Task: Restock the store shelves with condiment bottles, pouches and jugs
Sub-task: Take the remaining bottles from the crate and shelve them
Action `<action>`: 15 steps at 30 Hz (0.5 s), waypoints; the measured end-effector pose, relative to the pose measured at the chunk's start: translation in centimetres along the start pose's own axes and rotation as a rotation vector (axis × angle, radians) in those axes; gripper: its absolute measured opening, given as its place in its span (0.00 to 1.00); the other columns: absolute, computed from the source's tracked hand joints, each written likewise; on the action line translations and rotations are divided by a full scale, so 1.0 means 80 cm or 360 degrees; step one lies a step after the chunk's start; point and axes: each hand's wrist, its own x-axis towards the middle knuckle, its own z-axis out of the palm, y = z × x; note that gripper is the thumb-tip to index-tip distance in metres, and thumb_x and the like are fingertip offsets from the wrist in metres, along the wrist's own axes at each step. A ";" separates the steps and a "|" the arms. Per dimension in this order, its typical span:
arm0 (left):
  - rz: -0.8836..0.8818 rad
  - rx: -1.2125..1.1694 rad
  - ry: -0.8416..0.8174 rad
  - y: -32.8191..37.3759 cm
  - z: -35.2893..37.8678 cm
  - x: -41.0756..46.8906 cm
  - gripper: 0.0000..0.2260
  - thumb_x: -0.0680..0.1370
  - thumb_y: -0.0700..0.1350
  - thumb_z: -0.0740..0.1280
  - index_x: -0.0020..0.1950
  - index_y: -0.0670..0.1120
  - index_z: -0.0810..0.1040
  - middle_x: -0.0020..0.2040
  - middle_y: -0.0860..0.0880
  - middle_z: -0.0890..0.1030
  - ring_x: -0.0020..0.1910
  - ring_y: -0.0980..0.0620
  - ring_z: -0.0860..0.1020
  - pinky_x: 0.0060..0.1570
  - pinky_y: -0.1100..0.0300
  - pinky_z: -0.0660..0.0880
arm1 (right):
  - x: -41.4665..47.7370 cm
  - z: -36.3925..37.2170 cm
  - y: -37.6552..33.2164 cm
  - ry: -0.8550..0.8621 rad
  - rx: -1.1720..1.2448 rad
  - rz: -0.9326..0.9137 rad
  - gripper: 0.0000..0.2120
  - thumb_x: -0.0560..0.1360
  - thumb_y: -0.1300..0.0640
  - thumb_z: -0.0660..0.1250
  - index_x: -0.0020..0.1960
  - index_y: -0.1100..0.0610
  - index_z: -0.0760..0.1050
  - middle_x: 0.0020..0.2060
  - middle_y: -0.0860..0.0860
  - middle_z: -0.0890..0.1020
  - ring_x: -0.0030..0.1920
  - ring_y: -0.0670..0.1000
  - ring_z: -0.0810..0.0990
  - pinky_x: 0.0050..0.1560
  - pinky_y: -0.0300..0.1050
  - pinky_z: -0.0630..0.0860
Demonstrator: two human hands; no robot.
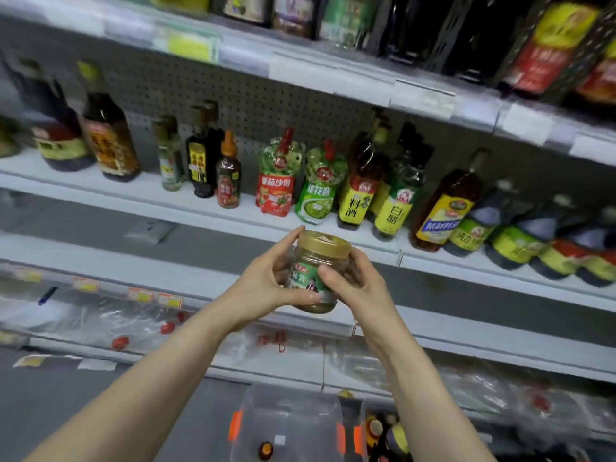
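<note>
A jar of brownish paste with a gold lid and a green label is held up in front of the middle shelf. My left hand grips its left side, thumb under the label. My right hand holds its right side, thumb across the label. The jar hangs just below the shelf's front edge, under a red pouch and a green pouch.
Dark sauce bottles stand at the left of the middle shelf, yellow-labelled bottles and jugs at the right. The upper shelf carries more bottles. Lower shelves hold clear-wrapped goods. A clear plastic bin with bottles sits below my arms.
</note>
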 end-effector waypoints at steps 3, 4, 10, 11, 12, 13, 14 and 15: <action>0.0118 0.0089 0.0036 0.040 -0.002 0.007 0.48 0.64 0.42 0.82 0.76 0.66 0.62 0.62 0.49 0.81 0.58 0.50 0.82 0.59 0.48 0.79 | 0.002 -0.001 -0.037 -0.0024 -0.0136 -0.0135 0.33 0.64 0.39 0.79 0.67 0.40 0.74 0.58 0.44 0.84 0.59 0.47 0.82 0.59 0.51 0.80; 0.0143 0.0116 0.0057 0.049 -0.003 0.008 0.48 0.63 0.45 0.83 0.75 0.67 0.62 0.62 0.50 0.82 0.58 0.51 0.82 0.59 0.48 0.79 | 0.003 0.000 -0.046 -0.0021 -0.0160 -0.0169 0.34 0.62 0.38 0.79 0.66 0.38 0.74 0.58 0.43 0.83 0.59 0.45 0.82 0.58 0.50 0.81; 0.0417 0.0323 0.0191 0.115 0.001 0.018 0.46 0.64 0.48 0.83 0.76 0.64 0.62 0.63 0.62 0.79 0.62 0.59 0.78 0.62 0.54 0.77 | 0.014 -0.002 -0.122 0.0055 -0.0312 -0.0433 0.31 0.64 0.38 0.78 0.65 0.37 0.75 0.56 0.36 0.82 0.59 0.40 0.80 0.59 0.49 0.80; 0.0453 0.0330 0.0199 0.127 0.001 0.020 0.46 0.63 0.50 0.82 0.76 0.64 0.63 0.62 0.62 0.80 0.61 0.59 0.79 0.60 0.56 0.78 | 0.016 -0.004 -0.134 0.0069 -0.0306 -0.0451 0.32 0.64 0.40 0.79 0.66 0.39 0.75 0.56 0.37 0.83 0.59 0.41 0.80 0.59 0.50 0.80; 0.0482 0.0339 0.0193 0.137 0.000 0.022 0.46 0.63 0.51 0.82 0.76 0.64 0.63 0.62 0.61 0.80 0.60 0.58 0.79 0.58 0.58 0.78 | 0.020 -0.006 -0.143 0.0096 -0.0285 -0.0456 0.33 0.64 0.42 0.80 0.67 0.42 0.74 0.57 0.39 0.83 0.59 0.43 0.81 0.58 0.50 0.81; 0.0515 0.0348 0.0177 0.147 -0.002 0.024 0.44 0.64 0.49 0.82 0.75 0.65 0.64 0.62 0.60 0.80 0.60 0.58 0.80 0.56 0.60 0.79 | 0.023 -0.008 -0.153 0.0129 -0.0255 -0.0455 0.35 0.64 0.44 0.82 0.68 0.45 0.72 0.57 0.42 0.82 0.59 0.44 0.81 0.57 0.50 0.81; 0.0538 0.0348 0.0157 0.158 -0.005 0.025 0.42 0.65 0.47 0.82 0.73 0.67 0.65 0.62 0.60 0.81 0.59 0.57 0.80 0.54 0.61 0.79 | 0.026 -0.010 -0.162 0.0154 -0.0218 -0.0449 0.36 0.64 0.45 0.82 0.67 0.48 0.72 0.58 0.44 0.82 0.58 0.47 0.82 0.56 0.51 0.82; 0.0551 0.0342 0.0137 0.168 -0.007 0.026 0.41 0.66 0.45 0.82 0.70 0.70 0.66 0.62 0.60 0.81 0.59 0.56 0.81 0.52 0.61 0.79 | 0.029 -0.012 -0.172 0.0163 -0.0179 -0.0447 0.36 0.64 0.45 0.83 0.66 0.50 0.71 0.58 0.47 0.82 0.57 0.49 0.83 0.55 0.53 0.83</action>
